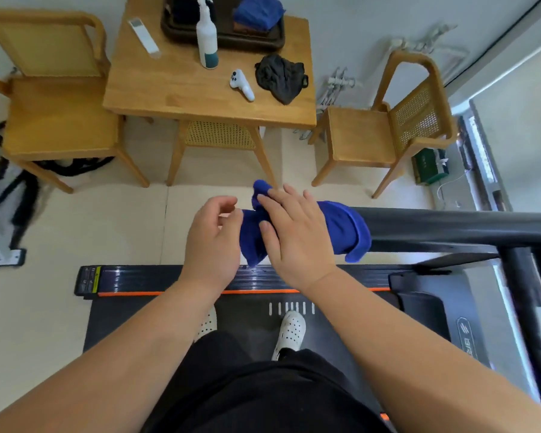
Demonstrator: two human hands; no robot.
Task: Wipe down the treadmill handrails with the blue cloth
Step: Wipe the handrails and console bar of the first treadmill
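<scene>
The blue cloth (341, 226) is draped over the free end of the dark treadmill handrail (450, 228), which runs in from the right. My right hand (294, 235) lies flat on top of the cloth, fingers spread, pressing it onto the rail. My left hand (213, 239) is at the cloth's left end, fingers curled and pinching a hanging fold. The rail's tip is hidden under the cloth.
I stand on the treadmill belt (247, 320) in white shoes. Ahead is a wooden table (181, 89) with a spray bottle (206, 35), a white controller (242, 84), a black cloth (280, 78) and a dark tray (225, 39). Wooden chairs (388, 126) stand left and right.
</scene>
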